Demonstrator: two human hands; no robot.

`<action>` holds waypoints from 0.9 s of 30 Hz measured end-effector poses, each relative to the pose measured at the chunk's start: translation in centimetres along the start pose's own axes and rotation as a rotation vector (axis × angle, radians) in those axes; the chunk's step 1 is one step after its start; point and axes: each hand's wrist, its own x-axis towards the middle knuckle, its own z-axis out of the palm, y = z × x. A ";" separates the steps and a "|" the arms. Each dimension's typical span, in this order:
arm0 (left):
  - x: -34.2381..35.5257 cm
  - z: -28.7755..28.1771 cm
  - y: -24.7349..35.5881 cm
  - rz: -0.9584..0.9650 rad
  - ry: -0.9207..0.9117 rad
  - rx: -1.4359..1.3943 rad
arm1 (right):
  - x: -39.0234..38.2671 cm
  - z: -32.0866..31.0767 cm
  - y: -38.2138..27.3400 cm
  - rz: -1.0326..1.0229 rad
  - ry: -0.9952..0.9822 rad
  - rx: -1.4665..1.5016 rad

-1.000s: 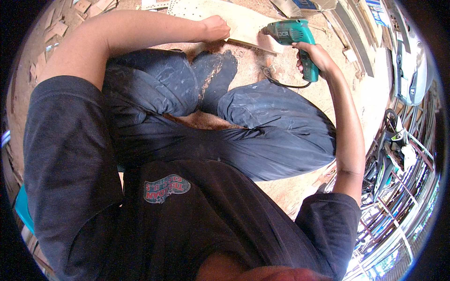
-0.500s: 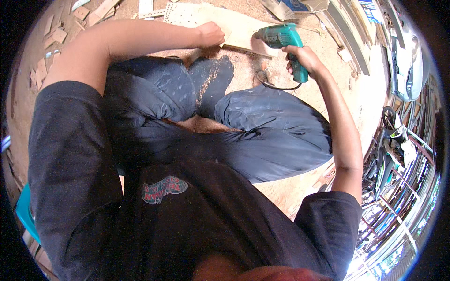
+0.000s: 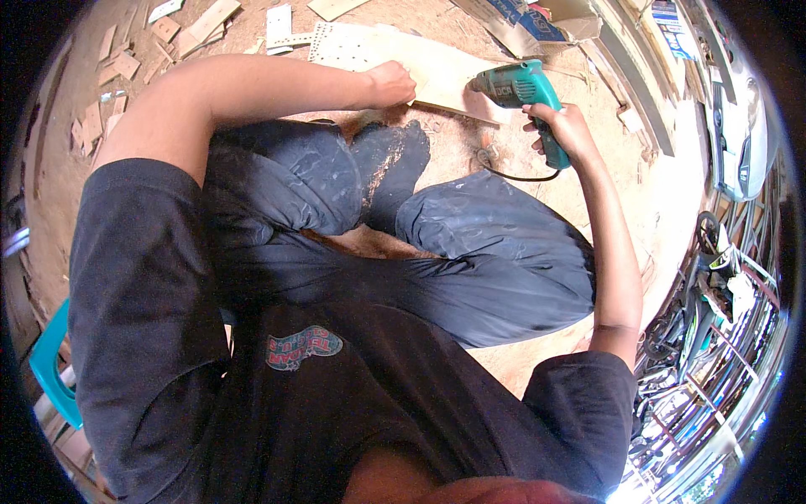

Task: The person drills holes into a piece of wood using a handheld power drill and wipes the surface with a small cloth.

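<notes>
My right hand (image 3: 564,133) is wrapped around the handle of a teal power drill (image 3: 525,82). The drill's dark nose points left, over the right part of a pale wooden board (image 3: 449,76). Whether its tip touches the wood is not clear. Several small dark holes dot the board's left end. On the near edge of the board, my left hand (image 3: 392,85) is closed, gripping it; the fingertips are partly hidden. A black cord (image 3: 525,178) runs from the drill's handle and curls left above my right knee.
Several wood offcuts (image 3: 126,65) lie scattered at the far left. A cardboard box (image 3: 571,23) and long timber pieces (image 3: 634,76) are at the far right. Metal bars and a bicycle-like frame (image 3: 709,252) crowd the right side. A teal plastic object (image 3: 54,365) is at the left.
The whole view has shifted slightly, so everything sits lower and more to the right. Both hands, the drill and the board keep about the same places relative to each other.
</notes>
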 end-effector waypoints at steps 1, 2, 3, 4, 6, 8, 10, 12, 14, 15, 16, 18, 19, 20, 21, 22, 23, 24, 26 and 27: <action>0.1 -0.1 -0.2 0.018 -0.028 0.009 | 0.0 -0.2 0.0 -0.005 -0.001 0.013; 0.2 -0.2 -0.3 0.036 -0.056 0.018 | 0.1 -0.4 0.1 -0.010 -0.001 0.027; 0.3 -0.2 -0.3 0.026 -0.070 0.011 | 0.1 -0.6 0.1 -0.014 -0.002 0.041; 0.3 -0.2 -0.2 0.016 -0.084 0.005 | -0.2 -0.8 -0.2 -0.013 0.003 0.046; 0.4 -0.3 -0.3 0.016 -0.093 0.001 | -1.0 -1.2 -0.8 -0.004 0.031 0.068; 0.5 0.0 -0.5 0.035 -0.085 0.005 | -2.4 -2.0 -1.8 -0.008 0.050 0.083; 0.4 0.2 -0.5 0.027 -0.061 0.005 | -2.7 -3.0 -1.5 0.001 0.054 0.120; 0.4 0.2 -0.6 0.022 -0.039 0.003 | -3.8 -3.7 -1.8 0.004 0.069 0.108; 0.2 0.1 -0.7 0.025 -0.022 0.003 | -4.2 -4.5 -1.2 -0.012 0.089 0.132; 0.1 0.1 -0.7 0.019 -0.018 0.007 | -4.3 -4.7 -0.9 -0.012 0.097 0.139; 0.1 0.1 -0.7 0.017 -0.018 0.016 | -4.1 -5.0 -0.4 -0.011 0.097 0.163; 0.3 -0.1 -0.8 0.029 -0.019 0.028 | -3.6 -5.5 0.9 0.003 0.110 0.162; 0.1 -0.2 -1.0 0.033 -0.031 0.036 | -3.1 -5.8 1.4 0.004 0.110 0.164; 0.2 -0.5 -1.1 0.047 -0.039 0.046 | -3.0 -5.9 1.9 0.019 0.129 0.150; 0.3 -0.7 -1.0 0.059 -0.048 0.066 | -3.0 -6.2 2.5 0.023 0.139 0.160; 0.1 -1.1 -1.0 0.062 -0.063 0.089 | -2.9 -6.2 2.6 0.020 0.142 0.171; 0.0 -1.0 -1.1 0.067 -0.076 0.109 | -2.9 -6.2 2.9 0.020 0.146 0.180; -0.1 -0.8 -1.3 0.073 -0.071 0.129 | -2.7 -6.4 3.3 0.003 0.144 0.234; -0.4 -0.7 -1.4 0.101 -0.048 0.166 | -2.6 -6.5 4.1 -0.012 0.160 0.264; -0.4 -0.6 -1.6 0.114 -0.036 0.184 | -2.5 -6.8 4.5 -0.019 0.168 0.277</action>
